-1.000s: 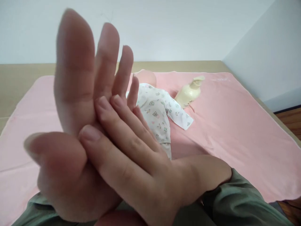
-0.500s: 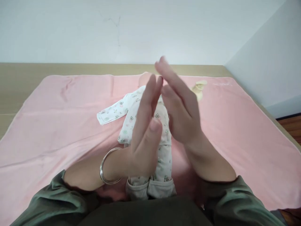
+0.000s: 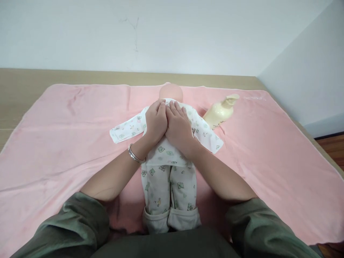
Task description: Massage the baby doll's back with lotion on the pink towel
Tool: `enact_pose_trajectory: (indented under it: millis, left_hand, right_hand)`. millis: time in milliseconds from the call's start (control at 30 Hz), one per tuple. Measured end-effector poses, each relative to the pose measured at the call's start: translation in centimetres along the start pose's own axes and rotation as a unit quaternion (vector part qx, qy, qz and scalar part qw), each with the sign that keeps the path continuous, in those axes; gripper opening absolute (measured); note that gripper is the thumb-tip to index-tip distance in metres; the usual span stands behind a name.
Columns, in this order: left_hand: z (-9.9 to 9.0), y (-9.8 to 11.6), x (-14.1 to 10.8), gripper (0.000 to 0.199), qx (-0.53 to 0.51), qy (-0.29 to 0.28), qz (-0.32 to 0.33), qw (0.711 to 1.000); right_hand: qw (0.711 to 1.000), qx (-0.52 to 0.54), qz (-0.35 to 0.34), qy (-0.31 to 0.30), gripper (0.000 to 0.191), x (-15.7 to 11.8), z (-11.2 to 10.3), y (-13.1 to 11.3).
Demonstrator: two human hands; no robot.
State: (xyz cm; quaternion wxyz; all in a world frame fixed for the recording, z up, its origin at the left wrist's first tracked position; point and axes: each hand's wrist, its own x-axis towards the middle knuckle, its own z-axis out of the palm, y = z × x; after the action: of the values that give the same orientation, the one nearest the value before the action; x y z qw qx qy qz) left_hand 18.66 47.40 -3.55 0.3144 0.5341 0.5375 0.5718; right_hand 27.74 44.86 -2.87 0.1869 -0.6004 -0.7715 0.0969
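What looks like a baby doll lies on the bed-like surface in a white printed top (image 3: 168,154) and matching trousers (image 3: 182,186) with folded cuffs. Its smooth round head (image 3: 171,92) is at the far end, and its sleeves spread to both sides. My left hand (image 3: 157,122) rests on the upper part of the top, fingers pointing away from me. Beside it and touching it, my right hand (image 3: 179,125) lies flat with fingers extended. Both palms are hidden against the cloth. A silver bangle (image 3: 134,154) circles my left wrist.
A pink blanket (image 3: 255,161) lies beneath the doll, over a wooden surface (image 3: 21,84). A cream pump bottle (image 3: 219,114) lies tilted near the doll's right-hand sleeve. A pale wall (image 3: 172,39) rises behind, with another on the right.
My hands were raised in front of the doll with fingertips close together. They have come down onto its top, side by side. The bottle and right-hand sleeve are now uncovered.
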Motion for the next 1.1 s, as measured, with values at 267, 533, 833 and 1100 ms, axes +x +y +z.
enact_pose_trajectory:
  millis: [267,533,833,1100]
  left_hand:
    - [-0.1,-2.0,0.0,0.032,0.085,0.010,0.040,0.996]
    - [-0.9,-4.5,-0.1,0.037,0.198,-0.035,0.163,0.966]
    - [-0.8,-4.6,0.1,0.034,0.258,-0.064,0.211,0.941]
    - [-1.3,-4.2,0.2,0.041,0.230,-0.087,0.161,0.956]
  right_hand:
    - [0.997,0.021,0.018,0.068,0.052,0.2,1.5,0.9]
    - [0.995,0.002,0.013,0.100,0.050,0.4,1.6,0.8]
    - [0.995,-0.027,0.021,0.095,0.047,0.2,1.1,0.2]
    - [0.997,-0.010,-0.021,0.072,0.049,1.8,0.7,2.6]
